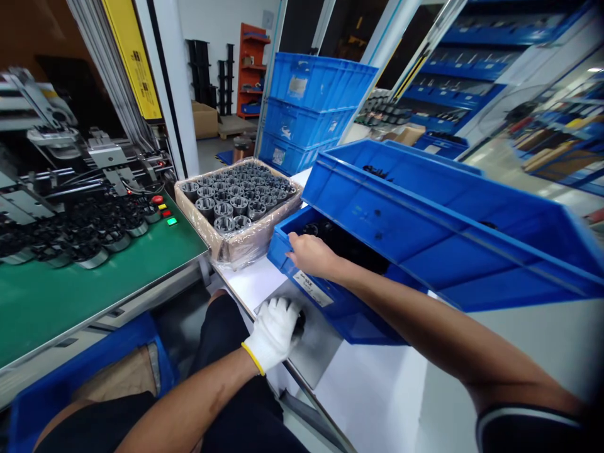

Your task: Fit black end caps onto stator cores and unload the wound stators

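Note:
My left hand (275, 332), in a white glove with a yellow cuff, is curled over a dark part (299, 323) above a grey metal plate (318, 340). Most of that part is hidden by the glove. My bare right hand (314, 255) grips the near rim of a lower blue bin (285, 248), close to its left corner. Inside this bin lie black parts (349, 242), dim and hard to make out. A paper label (313, 288) is stuck on its front wall.
A larger blue bin (425, 233) sits tilted over the lower one. Beyond my left hand stands a plastic-wrapped carton (245, 248) of grey cylindrical parts. At left, a green bench (141, 277) carries black-and-silver parts. Stacked blue crates (306, 113) stand behind.

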Action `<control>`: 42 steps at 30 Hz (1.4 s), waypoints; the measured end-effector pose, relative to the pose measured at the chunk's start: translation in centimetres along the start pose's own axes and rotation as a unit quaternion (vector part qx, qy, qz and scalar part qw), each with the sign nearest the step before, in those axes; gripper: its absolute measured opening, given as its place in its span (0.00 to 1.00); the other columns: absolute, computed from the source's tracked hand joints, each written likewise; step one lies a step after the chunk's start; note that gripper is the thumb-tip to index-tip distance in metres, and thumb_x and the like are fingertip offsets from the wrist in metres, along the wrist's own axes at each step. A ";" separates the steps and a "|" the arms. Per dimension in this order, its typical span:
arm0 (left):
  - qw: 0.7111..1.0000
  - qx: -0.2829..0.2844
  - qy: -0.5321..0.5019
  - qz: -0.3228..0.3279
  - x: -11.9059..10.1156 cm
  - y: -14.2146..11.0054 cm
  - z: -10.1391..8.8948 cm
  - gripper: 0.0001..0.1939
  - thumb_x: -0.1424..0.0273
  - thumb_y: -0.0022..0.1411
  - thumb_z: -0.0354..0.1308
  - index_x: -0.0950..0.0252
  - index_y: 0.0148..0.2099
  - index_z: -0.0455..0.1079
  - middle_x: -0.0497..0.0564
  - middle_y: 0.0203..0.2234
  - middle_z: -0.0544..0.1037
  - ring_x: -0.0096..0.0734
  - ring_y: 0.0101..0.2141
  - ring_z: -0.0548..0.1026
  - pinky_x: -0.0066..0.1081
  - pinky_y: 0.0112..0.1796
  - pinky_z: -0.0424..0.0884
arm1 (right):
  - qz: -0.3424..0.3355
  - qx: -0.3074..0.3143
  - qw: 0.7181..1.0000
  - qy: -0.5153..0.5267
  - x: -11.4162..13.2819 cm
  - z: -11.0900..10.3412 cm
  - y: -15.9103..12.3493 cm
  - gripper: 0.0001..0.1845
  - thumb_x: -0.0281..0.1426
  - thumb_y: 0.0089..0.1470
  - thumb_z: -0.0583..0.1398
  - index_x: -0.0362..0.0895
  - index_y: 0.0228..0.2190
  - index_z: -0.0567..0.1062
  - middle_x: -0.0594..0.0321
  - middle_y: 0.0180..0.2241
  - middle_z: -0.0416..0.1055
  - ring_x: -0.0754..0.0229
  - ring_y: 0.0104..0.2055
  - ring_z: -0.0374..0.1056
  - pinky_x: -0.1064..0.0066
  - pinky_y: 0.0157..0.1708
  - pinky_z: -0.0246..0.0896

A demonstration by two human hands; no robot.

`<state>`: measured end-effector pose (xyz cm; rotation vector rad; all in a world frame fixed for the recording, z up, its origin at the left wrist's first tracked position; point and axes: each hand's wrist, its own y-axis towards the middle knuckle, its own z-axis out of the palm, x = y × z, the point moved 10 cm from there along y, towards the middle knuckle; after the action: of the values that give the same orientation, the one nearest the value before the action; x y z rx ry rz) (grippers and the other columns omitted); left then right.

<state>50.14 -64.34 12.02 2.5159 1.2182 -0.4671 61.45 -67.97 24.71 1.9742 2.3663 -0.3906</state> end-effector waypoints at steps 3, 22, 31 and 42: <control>1.000 -0.003 -0.006 0.005 -0.1 -0.1 -0.2 0.26 0.62 0.61 0.59 0.61 0.60 0.64 0.59 0.51 0.72 0.49 0.46 0.71 0.47 0.47 0.72 | -0.010 -0.004 1.000 0.018 -1.5 0.3 0.4 0.17 0.33 0.64 0.57 0.34 0.49 0.68 0.39 0.45 0.77 0.41 0.50 0.76 0.62 0.47 0.67; 0.998 -0.013 -0.053 0.005 0.0 -0.7 -2.2 0.25 0.61 0.59 0.61 0.62 0.57 0.67 0.57 0.46 0.74 0.50 0.45 0.73 0.47 0.46 0.73 | -0.051 0.009 0.995 0.088 -1.1 -0.3 0.6 0.13 0.27 0.63 0.58 0.34 0.48 0.71 0.45 0.46 0.77 0.52 0.51 0.75 0.71 0.48 0.63; 0.993 -0.016 -0.118 -0.010 -1.0 1.4 -3.3 0.27 0.58 0.49 0.69 0.57 0.52 0.74 0.58 0.44 0.78 0.54 0.42 0.77 0.45 0.37 0.72 | -0.075 -0.158 0.979 0.109 0.0 -7.6 1.4 0.18 0.37 0.66 0.57 0.40 0.50 0.76 0.53 0.44 0.80 0.53 0.45 0.77 0.66 0.49 0.68; 0.841 -0.328 -0.392 -0.177 8.4 -6.4 -18.1 0.29 0.72 0.50 0.67 0.57 0.53 0.63 0.50 0.53 0.74 0.38 0.53 0.75 0.42 0.56 0.70 | -0.360 -0.422 0.760 0.337 5.3 -11.4 -9.6 0.26 0.22 0.53 0.58 0.43 0.54 0.70 0.52 0.49 0.74 0.55 0.51 0.73 0.65 0.47 0.75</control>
<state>52.79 -47.32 23.94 1.2969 1.1956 -0.8710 52.64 -61.98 36.39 0.7764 2.7598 1.3816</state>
